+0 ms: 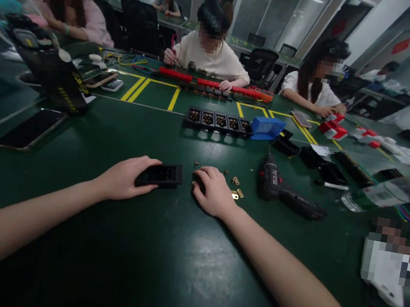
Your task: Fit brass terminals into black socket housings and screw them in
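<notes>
My left hand (129, 178) grips a small black plastic housing (164, 174) by its left end, thumb along the near side and fingers on the far side. The housing lies on the green table with its open hollow upward; its inside is too dark to make out. Just right of it, my right hand (211, 190) is curled low over the table. Its thumb and fingertips point at the housing without touching it, and anything between them is hidden. Small brass plates (239, 193) lie beside the right hand, and tiny screws (226, 172) sit beyond its fingers.
A black power drill (275, 180) lies at right, near a plastic bottle (396, 191). Ahead stand a black compartment tray (218, 121) of small brass parts and a blue bin (268, 128). A phone (31, 128) lies at left. Other people work across the table.
</notes>
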Demonstrator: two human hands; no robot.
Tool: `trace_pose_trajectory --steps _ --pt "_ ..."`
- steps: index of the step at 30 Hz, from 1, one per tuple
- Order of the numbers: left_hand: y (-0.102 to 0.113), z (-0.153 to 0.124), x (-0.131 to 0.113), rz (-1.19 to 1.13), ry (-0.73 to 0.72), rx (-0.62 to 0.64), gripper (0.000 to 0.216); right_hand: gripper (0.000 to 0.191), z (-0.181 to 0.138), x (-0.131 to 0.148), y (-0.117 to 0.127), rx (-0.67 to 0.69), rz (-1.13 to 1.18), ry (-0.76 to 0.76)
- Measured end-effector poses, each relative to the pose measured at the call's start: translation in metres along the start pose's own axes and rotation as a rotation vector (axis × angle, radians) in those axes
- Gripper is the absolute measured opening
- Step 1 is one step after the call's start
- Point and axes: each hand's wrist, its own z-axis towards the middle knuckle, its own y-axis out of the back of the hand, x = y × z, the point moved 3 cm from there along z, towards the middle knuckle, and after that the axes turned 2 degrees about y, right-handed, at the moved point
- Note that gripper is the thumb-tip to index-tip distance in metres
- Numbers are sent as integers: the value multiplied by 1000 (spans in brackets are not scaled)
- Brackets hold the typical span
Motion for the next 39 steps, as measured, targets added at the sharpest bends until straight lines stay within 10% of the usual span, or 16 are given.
trace_pose_trajectory --steps 7,19,39 --pt "0 3 -4 53 -28 14 56 66 5 -5 -6 11 32 -10" --pt "2 1 -6 41 -27 -14 58 23 -8 10 1 73 19 143" --pt "-1 -3 6 -34 -24 -5 57 33 -16 32 14 19 49 266"
